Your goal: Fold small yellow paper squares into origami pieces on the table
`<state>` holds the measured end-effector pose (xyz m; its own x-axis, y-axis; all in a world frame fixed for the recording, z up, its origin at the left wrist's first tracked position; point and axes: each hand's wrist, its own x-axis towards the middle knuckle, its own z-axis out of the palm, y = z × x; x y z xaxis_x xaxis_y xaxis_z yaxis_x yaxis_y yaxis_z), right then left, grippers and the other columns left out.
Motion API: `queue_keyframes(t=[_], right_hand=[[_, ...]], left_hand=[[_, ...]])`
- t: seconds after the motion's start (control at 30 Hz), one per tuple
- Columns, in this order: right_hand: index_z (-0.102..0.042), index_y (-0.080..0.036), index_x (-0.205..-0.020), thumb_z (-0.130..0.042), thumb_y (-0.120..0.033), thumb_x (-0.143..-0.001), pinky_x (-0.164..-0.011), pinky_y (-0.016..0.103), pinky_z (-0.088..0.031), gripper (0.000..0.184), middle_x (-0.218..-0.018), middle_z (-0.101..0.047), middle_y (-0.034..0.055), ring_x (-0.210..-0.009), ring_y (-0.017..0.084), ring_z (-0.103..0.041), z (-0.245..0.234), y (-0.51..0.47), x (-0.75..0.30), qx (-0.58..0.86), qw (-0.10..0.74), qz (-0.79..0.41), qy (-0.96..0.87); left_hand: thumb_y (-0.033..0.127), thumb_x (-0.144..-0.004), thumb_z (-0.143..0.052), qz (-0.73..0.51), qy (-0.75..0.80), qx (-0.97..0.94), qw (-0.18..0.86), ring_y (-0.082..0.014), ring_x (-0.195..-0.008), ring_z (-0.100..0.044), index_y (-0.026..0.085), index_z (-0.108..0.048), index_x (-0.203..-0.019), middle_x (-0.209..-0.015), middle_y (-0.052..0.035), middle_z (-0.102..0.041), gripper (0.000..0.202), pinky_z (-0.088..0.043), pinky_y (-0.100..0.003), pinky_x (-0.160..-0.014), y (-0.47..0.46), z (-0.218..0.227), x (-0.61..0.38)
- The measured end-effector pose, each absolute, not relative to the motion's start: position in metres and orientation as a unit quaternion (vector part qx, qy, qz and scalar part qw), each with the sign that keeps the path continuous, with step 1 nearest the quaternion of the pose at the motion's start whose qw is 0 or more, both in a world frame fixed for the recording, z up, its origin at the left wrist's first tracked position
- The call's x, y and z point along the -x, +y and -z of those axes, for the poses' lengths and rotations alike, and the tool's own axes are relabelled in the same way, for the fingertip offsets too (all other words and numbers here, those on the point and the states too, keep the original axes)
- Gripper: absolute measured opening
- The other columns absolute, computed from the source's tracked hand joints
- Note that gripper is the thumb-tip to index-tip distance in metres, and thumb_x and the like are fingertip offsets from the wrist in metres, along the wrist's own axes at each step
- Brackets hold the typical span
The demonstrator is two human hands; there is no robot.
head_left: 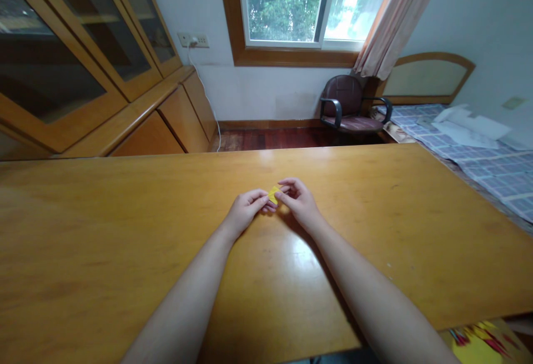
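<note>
A small yellow piece, perhaps folded paper (272, 194), is held between my two hands over the middle of the wooden table. My left hand (249, 208) pinches its left side between thumb and fingers. On the other side, my right hand (300, 202) grips the right edge with thumb and fingertips, its upper fingers curled above. Most of the piece is covered by my fingers, so its exact shape is hard to make out.
The wooden table (125, 253) spreads wide under both arms. At the lower right, below its edge, lie yellow sheets and red items (478, 347). Beyond the table stand a brown armchair (350, 103), a bed (491, 169) and a glass-door cabinet (120, 89).
</note>
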<state>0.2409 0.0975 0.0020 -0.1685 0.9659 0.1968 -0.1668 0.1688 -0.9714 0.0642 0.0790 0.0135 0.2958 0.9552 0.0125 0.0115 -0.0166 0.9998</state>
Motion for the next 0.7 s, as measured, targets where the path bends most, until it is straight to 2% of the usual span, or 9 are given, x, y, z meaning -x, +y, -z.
queue_keyframes(t=[0.17, 0.43, 0.7], right_hand=[[-0.06, -0.021, -0.099, -0.074, -0.031, -0.075, -0.066, 0.027, -0.043, 0.03, -0.076, -0.062, -0.0016, -0.069, 0.013, -0.058, -0.0018, 0.099, -0.2413, 0.363, 0.54, -0.532, -0.542], [-0.061, -0.021, -0.1, -0.073, -0.031, -0.077, -0.068, 0.027, -0.043, 0.029, -0.078, -0.062, -0.0011, -0.071, 0.013, -0.057, -0.0022, 0.0966, -0.2415, 0.359, 0.515, -0.537, -0.564], [-0.06, -0.021, -0.102, -0.072, -0.031, -0.077, -0.068, 0.027, -0.043, 0.029, -0.08, -0.061, -0.001, -0.071, 0.013, -0.057, -0.0012, 0.0967, -0.241, 0.36, 0.511, -0.533, -0.57]], left_hand=[[0.036, -0.087, -0.059, -0.421, 0.412, -0.586, 0.557, -0.0174, -0.076, -0.068, 0.012, -0.07, -0.089, -0.086, -0.0093, -0.074, 0.026, -0.052, -0.026, -0.071, 0.0779, -0.0158, -0.0634], [0.037, -0.085, -0.063, -0.435, 0.452, -0.597, 0.5, -0.0165, -0.07, -0.068, 0.015, -0.066, -0.08, -0.075, -0.0045, -0.072, 0.023, -0.055, -0.028, -0.072, 0.0792, -0.0114, -0.0658], [0.036, -0.086, -0.06, -0.43, 0.458, -0.615, 0.477, -0.0164, -0.07, -0.068, 0.016, -0.066, -0.08, -0.074, -0.0041, -0.072, 0.022, -0.054, -0.027, -0.071, 0.0783, -0.0118, -0.0661]])
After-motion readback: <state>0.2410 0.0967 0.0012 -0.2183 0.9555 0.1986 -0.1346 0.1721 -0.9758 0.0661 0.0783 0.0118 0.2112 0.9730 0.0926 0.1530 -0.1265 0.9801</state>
